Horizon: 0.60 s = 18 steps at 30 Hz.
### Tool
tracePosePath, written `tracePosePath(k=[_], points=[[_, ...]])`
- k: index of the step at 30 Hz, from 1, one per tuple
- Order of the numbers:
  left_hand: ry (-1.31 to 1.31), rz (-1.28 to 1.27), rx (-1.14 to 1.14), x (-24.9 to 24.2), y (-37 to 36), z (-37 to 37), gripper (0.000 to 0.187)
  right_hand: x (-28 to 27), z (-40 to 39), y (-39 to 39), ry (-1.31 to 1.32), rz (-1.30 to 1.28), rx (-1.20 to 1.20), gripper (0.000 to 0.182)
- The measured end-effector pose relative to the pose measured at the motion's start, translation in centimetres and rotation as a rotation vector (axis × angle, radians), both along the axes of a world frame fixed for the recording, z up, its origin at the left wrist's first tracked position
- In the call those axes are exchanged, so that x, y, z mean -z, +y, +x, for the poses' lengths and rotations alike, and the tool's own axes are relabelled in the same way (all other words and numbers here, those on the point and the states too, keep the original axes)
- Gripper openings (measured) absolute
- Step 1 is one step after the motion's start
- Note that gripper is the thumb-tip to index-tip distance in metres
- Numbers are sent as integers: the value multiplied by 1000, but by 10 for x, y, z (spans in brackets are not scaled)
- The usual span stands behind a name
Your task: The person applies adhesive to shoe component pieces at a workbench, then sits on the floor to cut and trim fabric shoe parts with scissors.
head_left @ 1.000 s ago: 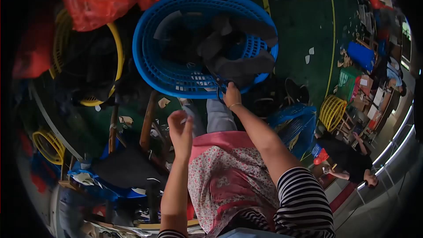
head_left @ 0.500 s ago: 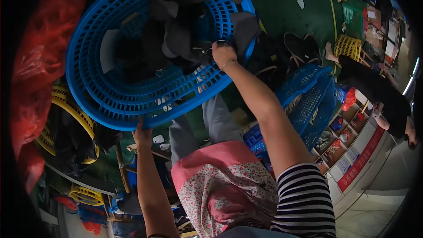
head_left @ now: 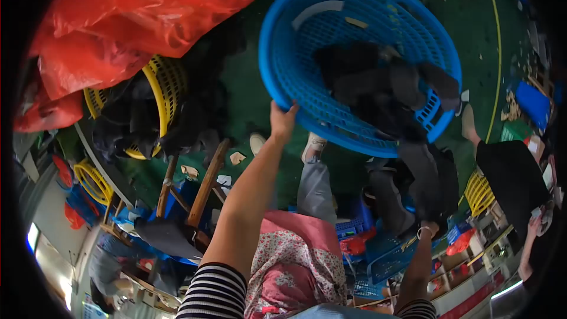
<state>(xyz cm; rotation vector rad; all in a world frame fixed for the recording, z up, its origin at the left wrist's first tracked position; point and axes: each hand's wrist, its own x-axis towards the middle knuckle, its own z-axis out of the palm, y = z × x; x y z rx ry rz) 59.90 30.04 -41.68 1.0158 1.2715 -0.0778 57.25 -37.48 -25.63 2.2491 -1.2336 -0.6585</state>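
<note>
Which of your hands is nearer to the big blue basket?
The left. The left hand holds the rim of the blue basket; the right hand is apart from it, lower right in the view, at some dark pieces.

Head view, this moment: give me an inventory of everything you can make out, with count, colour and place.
Large basket: 1, blue, upper centre
Dark pieces: several, black and grey, inside the large basket and in a bunch below its right end
Red plastic: count unclear, red, upper left
Yellow baskets: 3, yellow, left, lower left and right
Wooden legs: at least 2, brown, left of centre
Floor line: 1, yellow, upper right
Co-worker: at least 1, dark clothing, right
Far edges: too small to count
Apron: 1, pink and floral, bottom centre
Left hand: 1, bare, on the large basket's rim
Right hand: 1, bare, lower right, gripping the bunch
</note>
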Motion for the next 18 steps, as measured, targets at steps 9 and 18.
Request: tracePosePath(k=[9, 18], points=[[-263, 381, 751, -13, 3, 62, 45, 1, 87, 382, -507, 824, -918, 57], [491, 1110, 1097, 84, 150, -152, 57, 237, 316, 452, -350, 868, -862, 64]])
